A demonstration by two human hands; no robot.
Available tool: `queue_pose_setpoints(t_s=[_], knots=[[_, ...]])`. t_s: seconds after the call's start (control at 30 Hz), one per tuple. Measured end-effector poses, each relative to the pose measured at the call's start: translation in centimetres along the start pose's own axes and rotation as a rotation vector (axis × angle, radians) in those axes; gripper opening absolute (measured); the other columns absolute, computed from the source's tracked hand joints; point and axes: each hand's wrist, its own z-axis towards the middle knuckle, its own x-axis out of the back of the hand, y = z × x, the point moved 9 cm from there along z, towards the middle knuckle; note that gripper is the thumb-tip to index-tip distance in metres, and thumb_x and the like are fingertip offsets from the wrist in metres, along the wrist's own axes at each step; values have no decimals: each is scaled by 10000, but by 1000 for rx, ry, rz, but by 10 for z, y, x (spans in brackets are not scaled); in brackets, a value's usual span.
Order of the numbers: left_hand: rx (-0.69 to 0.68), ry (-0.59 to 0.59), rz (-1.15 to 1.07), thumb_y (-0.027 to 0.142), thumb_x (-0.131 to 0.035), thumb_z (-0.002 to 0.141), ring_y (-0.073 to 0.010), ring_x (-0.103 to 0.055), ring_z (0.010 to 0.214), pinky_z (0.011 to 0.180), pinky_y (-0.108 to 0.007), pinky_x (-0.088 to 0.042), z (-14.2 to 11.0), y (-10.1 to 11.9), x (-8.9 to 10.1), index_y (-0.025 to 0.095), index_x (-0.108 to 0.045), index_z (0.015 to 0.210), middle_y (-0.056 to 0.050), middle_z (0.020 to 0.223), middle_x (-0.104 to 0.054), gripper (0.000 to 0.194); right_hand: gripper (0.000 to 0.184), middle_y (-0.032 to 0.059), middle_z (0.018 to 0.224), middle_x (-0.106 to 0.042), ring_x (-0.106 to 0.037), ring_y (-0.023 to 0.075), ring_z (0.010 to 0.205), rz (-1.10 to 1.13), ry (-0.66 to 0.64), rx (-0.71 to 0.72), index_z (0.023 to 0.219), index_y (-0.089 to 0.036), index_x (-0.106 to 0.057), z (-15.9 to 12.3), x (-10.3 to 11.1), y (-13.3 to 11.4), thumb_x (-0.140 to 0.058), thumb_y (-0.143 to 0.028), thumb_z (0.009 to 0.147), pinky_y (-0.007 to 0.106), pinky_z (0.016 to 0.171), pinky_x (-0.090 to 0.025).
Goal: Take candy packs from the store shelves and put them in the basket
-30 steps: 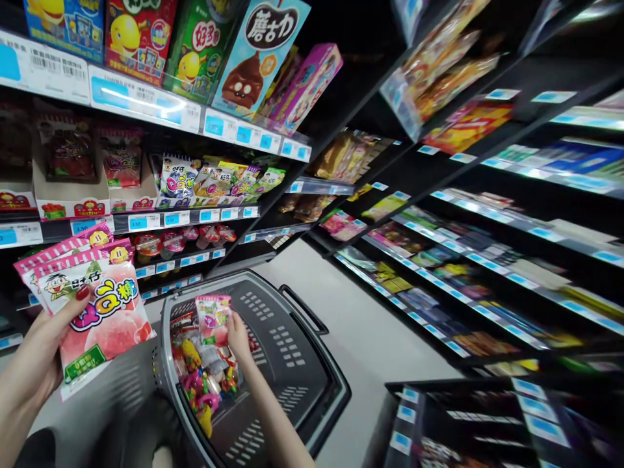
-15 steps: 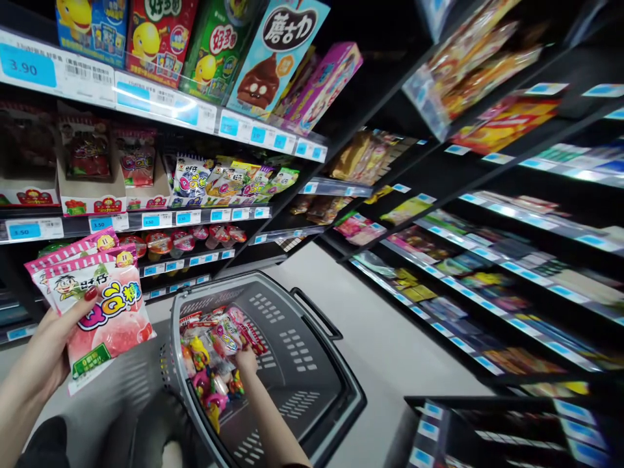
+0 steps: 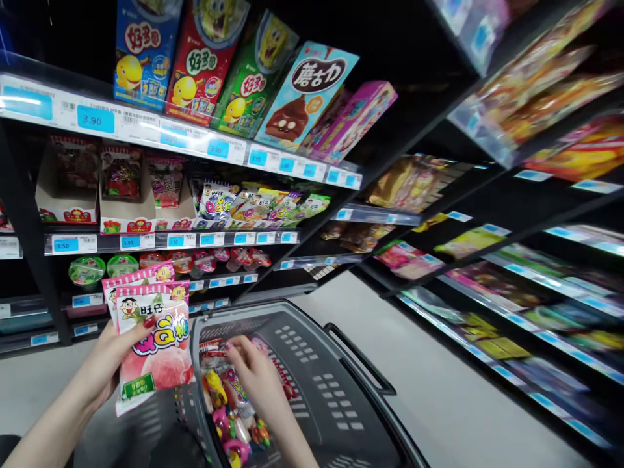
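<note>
My left hand (image 3: 114, 354) is closed on pink-and-white bags of QQ gummy candy (image 3: 156, 348), at least two stacked, thumb with red nail on the front. The bags are upright beside the left rim of a grey shopping basket (image 3: 312, 351). My right hand (image 3: 251, 364) is above the basket's contents, fingers loosely bent and apart, with nothing seen in them. Below it another QQ candy bag (image 3: 236, 390) lies among red packets and colourful toy-shaped sweets (image 3: 217, 388). The right hand hides part of the pile.
Boxed snacks (image 3: 199, 62) stand on the upper left shelf. Below are open cartons of gummy bags (image 3: 127, 211), a row of candy bags (image 3: 263, 207) and jelly cups (image 3: 88, 270). More stocked shelves (image 3: 507, 305) line the right. Pale floor (image 3: 385, 331) runs between them.
The right hand has risen off the candy bag in the basket. The left hand keeps its bags. The whole view has shifted, so shelves and basket appear further right and lower.
</note>
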Motion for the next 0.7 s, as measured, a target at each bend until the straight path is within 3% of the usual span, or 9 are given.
queue_pose_setpoints(t_s=[0.1,0.2,0.33,0.47,0.57,0.7], knots=[[18,-42,-9,190,-782,607,-274,-673,930,844,-354,-537,1,-8,-7,160,-509,1255,-92,976,-737,704,257,34,806,-638,-598,164,729,264,-220,84,946,-190,-559,-27,-36,-66,-562,-391,786,259,644,-465],[-27,-67,44,233,-812,554,-297,-666,939,839,-376,-531,4,-8,-12,128,-560,1194,-107,957,-739,696,337,48,924,-654,-622,185,809,429,-295,40,1011,-209,-509,-42,-61,-95,-658,-302,724,291,719,-492],[-106,-85,144,235,-819,542,-299,-660,947,826,-359,-531,9,-4,-12,105,-624,1084,-109,944,-740,590,357,69,1027,-654,-621,229,933,641,-280,-75,1031,-206,-513,-43,-81,-82,-661,-349,738,356,819,-489],[-126,-118,192,329,-794,596,-283,-643,989,744,-296,-560,9,-3,-12,119,-625,1072,-116,1009,-722,547,336,48,1069,-636,-559,221,1043,777,-63,-134,1028,-211,-564,-39,-75,-56,-650,-387,754,334,895,-445],[-85,-60,224,426,-707,687,-285,-652,962,561,-281,-583,6,-3,-9,154,-583,1148,-126,1100,-685,549,287,-3,868,-652,-611,155,806,1144,14,-207,883,-222,-582,-40,-70,-46,-733,-349,674,243,689,-495],[-113,40,254,315,-649,767,-268,-659,931,506,-287,-591,3,10,-4,171,-496,1258,-139,1209,-618,535,207,-93,503,-477,-383,14,347,1790,-245,-137,651,-192,-503,-43,-73,-70,-665,-272,752,141,395,-352]])
